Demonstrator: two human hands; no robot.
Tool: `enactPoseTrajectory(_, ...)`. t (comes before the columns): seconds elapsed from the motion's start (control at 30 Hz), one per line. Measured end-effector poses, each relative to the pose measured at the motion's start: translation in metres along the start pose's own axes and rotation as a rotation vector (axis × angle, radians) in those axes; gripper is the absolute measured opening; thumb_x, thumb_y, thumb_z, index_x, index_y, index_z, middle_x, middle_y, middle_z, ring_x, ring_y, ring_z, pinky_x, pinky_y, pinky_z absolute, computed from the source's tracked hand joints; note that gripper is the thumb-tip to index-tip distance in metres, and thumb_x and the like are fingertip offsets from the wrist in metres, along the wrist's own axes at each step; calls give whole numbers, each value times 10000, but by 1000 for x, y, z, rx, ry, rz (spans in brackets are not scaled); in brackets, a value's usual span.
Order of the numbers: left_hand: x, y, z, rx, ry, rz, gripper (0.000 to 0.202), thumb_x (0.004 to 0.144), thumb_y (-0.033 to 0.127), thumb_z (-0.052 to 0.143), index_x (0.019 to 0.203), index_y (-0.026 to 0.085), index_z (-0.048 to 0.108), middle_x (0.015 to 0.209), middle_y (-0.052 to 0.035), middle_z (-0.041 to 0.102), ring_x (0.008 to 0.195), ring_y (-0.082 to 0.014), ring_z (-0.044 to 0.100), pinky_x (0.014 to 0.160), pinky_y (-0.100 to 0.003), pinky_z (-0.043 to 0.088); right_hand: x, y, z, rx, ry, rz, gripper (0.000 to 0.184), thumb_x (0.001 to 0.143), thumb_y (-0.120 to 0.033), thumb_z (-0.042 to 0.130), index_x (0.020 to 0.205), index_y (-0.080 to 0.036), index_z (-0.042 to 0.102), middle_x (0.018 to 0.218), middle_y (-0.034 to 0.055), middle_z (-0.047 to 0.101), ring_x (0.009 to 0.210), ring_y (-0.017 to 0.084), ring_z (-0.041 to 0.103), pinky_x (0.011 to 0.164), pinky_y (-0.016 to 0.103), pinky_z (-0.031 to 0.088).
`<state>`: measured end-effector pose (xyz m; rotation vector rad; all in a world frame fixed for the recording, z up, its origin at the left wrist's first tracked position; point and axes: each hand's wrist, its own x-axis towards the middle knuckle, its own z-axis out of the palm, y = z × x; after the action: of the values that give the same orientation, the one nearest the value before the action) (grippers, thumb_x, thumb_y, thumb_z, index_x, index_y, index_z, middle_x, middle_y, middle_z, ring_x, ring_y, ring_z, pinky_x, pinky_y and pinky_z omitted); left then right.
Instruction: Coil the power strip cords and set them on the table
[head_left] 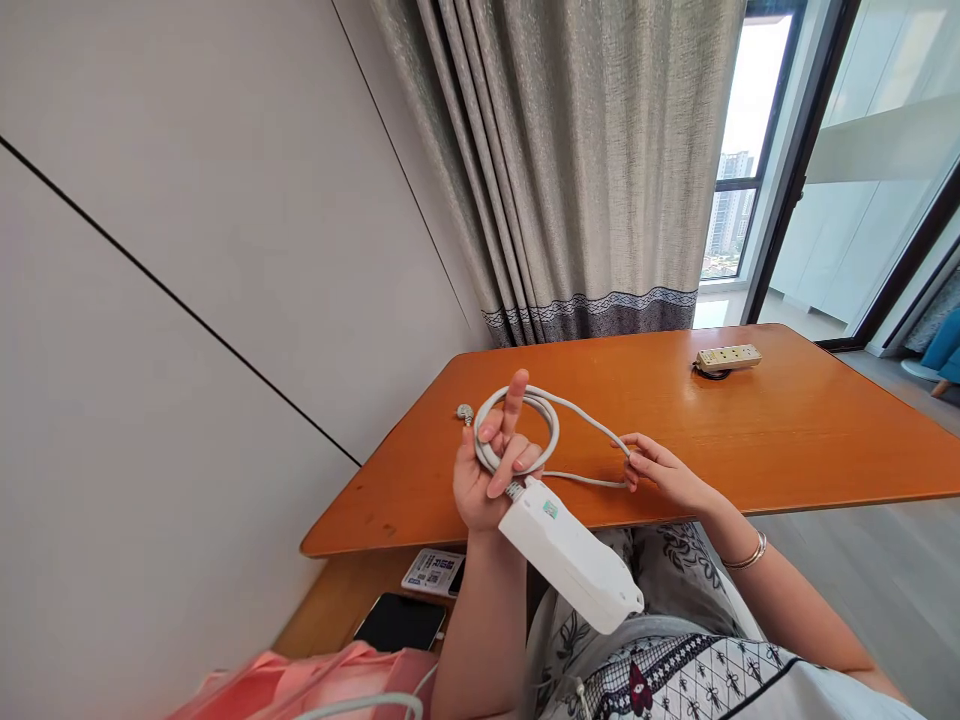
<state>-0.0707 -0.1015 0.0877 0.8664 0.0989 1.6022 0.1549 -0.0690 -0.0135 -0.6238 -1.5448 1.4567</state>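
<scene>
Loops of a white power cord (554, 425) hang around the fingers of my left hand (480, 485), whose index finger points up through the coil. The cord runs into a long white power strip (574, 560), which slants down to the right over my lap. No sockets show on its visible faces; a small green label does. My right hand (664, 475) pinches the cord farther right, above the table's near edge. From there the cord leads back both ways toward the coil. The grey-white plug (465, 412) is just left of the coil, above the table.
The orange-brown table (615, 400) spreads out ahead, with a second, cream power strip (727, 358) near its far right. At lower left are a black phone (401, 622), a printed card (433, 570) and pink fabric (352, 680). A wall borders the left; a curtain (600, 150) hangs behind.
</scene>
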Motion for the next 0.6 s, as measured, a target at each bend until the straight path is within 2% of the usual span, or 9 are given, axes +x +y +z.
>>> enactPoseTrajectory(0.1, 3, 6, 0, -4, 29, 43, 291, 967, 358, 504, 738, 182, 470, 1357, -20, 626, 329, 48, 226, 462, -183, 440, -3, 3, 0, -50, 45, -28, 450, 927, -565, 553, 1176, -192, 521, 703, -38, 511, 706, 144, 561, 782, 363, 502)
enactPoseTrajectory(0.23, 4, 3, -1, 13, 54, 43, 309, 952, 368, 533, 718, 182, 453, 1425, -27, 583, 368, 34, 353, 498, -169, 492, -4, 9, 1, -219, 141, -82, 407, 955, -533, 497, 1181, -196, 526, 706, -46, 512, 682, 134, 553, 789, 357, 525)
enactPoseTrajectory(0.33, 3, 0, -1, 78, 42, 2, 364, 903, 401, 605, 685, 176, 421, 1467, -55, 547, 450, 9, 502, 520, -173, 520, -3, 9, 0, -424, 329, -156, 336, 994, -441, 419, 1159, -190, 569, 684, -42, 506, 618, 130, 530, 685, 312, 520)
enactPoseTrajectory(0.43, 0, -2, -2, 204, -3, -53, 424, 855, 475, 644, 669, 170, 416, 1478, -94, 531, 533, -52, 615, 456, -192, 499, -5, -1, -1, -663, 502, -306, 282, 992, -327, 421, 1116, -185, 631, 735, 5, 576, 667, 152, 572, 646, 293, 496)
enactPoseTrajectory(0.53, -3, -5, -2, 303, -54, -87, 458, 804, 521, 684, 653, 164, 441, 1477, -129, 524, 724, -164, 723, 478, -215, 527, -10, -17, 1, -854, 476, -441, 268, 985, -231, 424, 1110, -191, 658, 776, 32, 613, 695, 155, 588, 640, 277, 491)
enactPoseTrajectory(0.6, -4, -9, 0, 338, -81, -97, 461, 781, 525, 705, 641, 162, 458, 1500, -137, 495, 999, -290, 719, 627, -287, 601, -16, -28, 6, -957, 400, -478, 258, 982, -205, 438, 1117, -190, 656, 773, 32, 608, 648, 141, 575, 603, 257, 478)
